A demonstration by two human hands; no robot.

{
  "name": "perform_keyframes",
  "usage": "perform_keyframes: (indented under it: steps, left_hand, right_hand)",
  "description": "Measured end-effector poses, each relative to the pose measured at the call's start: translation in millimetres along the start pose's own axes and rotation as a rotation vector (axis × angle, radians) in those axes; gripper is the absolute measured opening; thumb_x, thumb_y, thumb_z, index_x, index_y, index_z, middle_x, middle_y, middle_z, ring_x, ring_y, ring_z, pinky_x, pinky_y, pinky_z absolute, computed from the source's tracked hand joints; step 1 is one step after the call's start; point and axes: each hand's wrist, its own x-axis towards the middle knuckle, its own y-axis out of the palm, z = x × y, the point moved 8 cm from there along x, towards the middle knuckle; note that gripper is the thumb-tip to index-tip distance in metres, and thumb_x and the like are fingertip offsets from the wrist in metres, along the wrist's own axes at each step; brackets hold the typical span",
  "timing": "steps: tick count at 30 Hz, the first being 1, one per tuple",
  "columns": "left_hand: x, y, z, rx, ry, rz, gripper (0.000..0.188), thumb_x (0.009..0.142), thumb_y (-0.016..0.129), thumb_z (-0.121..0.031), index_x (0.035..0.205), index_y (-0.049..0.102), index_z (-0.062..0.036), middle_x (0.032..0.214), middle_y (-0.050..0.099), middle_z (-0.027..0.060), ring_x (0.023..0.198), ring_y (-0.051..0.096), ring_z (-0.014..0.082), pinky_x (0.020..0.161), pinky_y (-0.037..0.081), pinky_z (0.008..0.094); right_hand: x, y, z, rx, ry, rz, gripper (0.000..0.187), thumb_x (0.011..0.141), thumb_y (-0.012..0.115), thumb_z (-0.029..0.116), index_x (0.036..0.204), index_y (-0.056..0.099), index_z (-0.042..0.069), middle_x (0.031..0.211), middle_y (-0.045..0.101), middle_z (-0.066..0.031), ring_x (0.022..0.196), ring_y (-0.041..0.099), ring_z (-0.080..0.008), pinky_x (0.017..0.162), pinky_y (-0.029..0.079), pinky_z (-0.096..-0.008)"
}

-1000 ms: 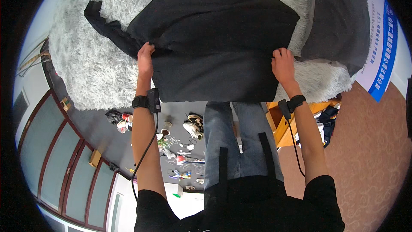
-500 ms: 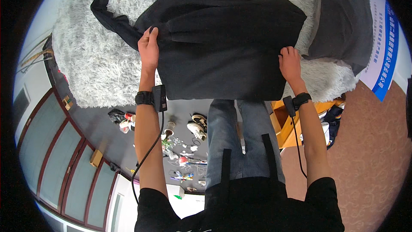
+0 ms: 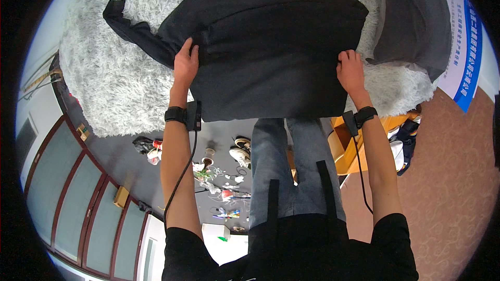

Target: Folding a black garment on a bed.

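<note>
In the head view, a black top point(image 3: 276, 67) lies spread out in front of you on a fluffy, pale grey cover point(image 3: 104, 91). It is wide and mostly flat, with a few soft wrinkles near its left side. One thin sleeve point(image 3: 136, 32) pokes out to the left, bent and bunched up. The near edge of the top runs almost straight across, right by your blue jeans point(image 3: 271, 161). A dark grey cloth point(image 3: 414, 21) lies to the right, near the top.

Both your arms reach straight out, well apart. Your left hand point(image 3: 186, 65) rests on the left side of the top, with one finger pointing away from you and the thumb close by, just a little gap between them. Your right hand point(image 3: 351, 73) is at the right edge, with its fingers curled in and touching the cloth. I cannot tell if either hand has a pinch of cloth. Each wrist wears a black strap with a small black box.

The black cloth is so dark that its folds are hard to see. Your curled right fingertips are partly hidden. The grey cloth is cut off at the top. Small things on the floor point(image 3: 156, 177) are too tiny to make out.
</note>
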Motion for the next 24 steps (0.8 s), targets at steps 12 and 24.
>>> perform_keyframes:
  steps: [12, 24]
  left_hand:
    - [2, -15, 16, 0.333, 0.012, 0.099, 0.029, 0.083, 0.057, -0.012, 0.110, 0.060, -0.0028, 0.088, 0.067, 0.0166, 0.082, 0.066, 0.0290, 0.072, 0.050, 0.0354]
    - [21, -110, 93, 0.471, -0.318, -0.442, 0.048, 0.076, 0.071, -0.037, 0.105, 0.059, 0.0000, 0.086, 0.067, 0.0138, 0.082, 0.065, 0.0266, 0.074, 0.049, 0.0387]
  right_hand:
    - [2, 3, -1, 0.052, 0.025, -0.042, 0.024, 0.072, 0.063, 0.004, 0.094, 0.052, 0.005, 0.096, 0.048, -0.0131, 0.095, 0.048, -0.0323, 0.083, 0.042, -0.0432]
    - [4, 9, -3, 0.102, 0.095, -0.067, 0.020, 0.075, 0.063, 0.006, 0.091, 0.051, 0.005, 0.096, 0.047, -0.0132, 0.094, 0.046, -0.0335, 0.083, 0.040, -0.0439]
